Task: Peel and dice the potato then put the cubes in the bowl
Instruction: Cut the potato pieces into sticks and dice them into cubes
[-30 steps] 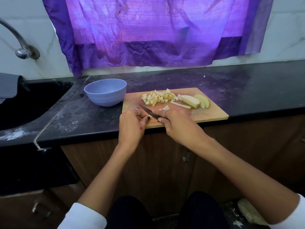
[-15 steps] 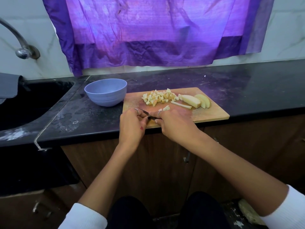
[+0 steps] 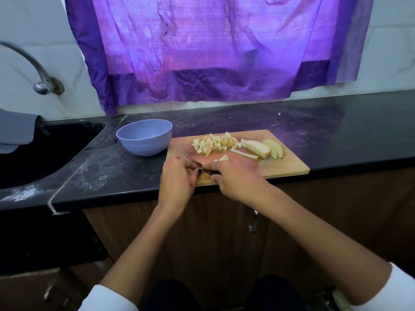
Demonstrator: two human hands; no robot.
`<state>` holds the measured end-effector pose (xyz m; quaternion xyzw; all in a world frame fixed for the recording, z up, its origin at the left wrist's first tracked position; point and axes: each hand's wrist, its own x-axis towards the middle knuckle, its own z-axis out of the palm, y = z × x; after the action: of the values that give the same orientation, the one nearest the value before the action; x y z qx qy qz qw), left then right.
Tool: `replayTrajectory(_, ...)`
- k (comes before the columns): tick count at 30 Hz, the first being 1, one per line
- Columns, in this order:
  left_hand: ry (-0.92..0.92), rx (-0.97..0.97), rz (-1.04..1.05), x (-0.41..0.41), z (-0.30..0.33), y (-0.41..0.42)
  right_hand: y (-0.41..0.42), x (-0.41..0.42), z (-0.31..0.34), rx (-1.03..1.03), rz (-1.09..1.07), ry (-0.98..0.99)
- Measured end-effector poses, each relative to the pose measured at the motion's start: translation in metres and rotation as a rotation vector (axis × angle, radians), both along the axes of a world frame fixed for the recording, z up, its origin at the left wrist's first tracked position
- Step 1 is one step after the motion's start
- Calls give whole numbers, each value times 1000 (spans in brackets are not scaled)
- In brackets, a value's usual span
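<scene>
potato work is all on the wooden cutting board (image 3: 289, 167), which lies at the front edge of the black counter (image 3: 359, 131). a heap of diced cubes (image 3: 213, 143) sits toward the board's back left. to its right: one loose potato stick (image 3: 243, 153), then a stack of uncut peeled slices (image 3: 263, 148) leaning on each other. the blue bowl (image 3: 143, 136) stands just left of the board, touching or nearly so; no cubes visible inside it.

right hand (image 3: 235, 178) is closed around the handle of a small knife (image 3: 198, 165); only a short dark length of blade shows, angled toward the left hand (image 3: 179, 178). left hand is curled with fingertips down at the blade; it likely pins a small piece, but the piece is hidden, so i cannot tell what it holds. a few small bits (image 3: 223, 157) lie just beyond the right hand's knuckles.

handling judgement: raw potato is firm and stiff, holds square edges, cuts clean. cut faces are wet with starch, so likely slippery; thin slices may slide on each other. cubes are light and small, and scatter easily.

where to hold: pin sticks from above with curled fingertips, behind the blade line. for transfer, scooping the heap against the blade's flat, or tipping the board over the bowl rim, would suit better than pinching cubes singly.
</scene>
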<state>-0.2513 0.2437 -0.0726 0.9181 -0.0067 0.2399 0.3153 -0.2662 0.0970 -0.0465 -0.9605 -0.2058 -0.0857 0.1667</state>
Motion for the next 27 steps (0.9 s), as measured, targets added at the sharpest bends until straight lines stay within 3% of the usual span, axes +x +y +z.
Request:
replayTrajectory(5,-10,81,76,6,-2,-2,-17,-9,4,-30,-12,12)
replayTrajectory(10,18,153,45,24,4,-2,-46,-13,20,-202,-46,-134)
replayTrajectory(16,-68,317,-75,54,19,-5,-85,-8,14,-170,45,30)
replayTrajectory(19,-45,408,-85,70,20,-7,-96,-9,7,-154,73,15)
replayTrajectory(27,-48,433,-116,89,18,-4,-100,8,5,-208,108,-12)
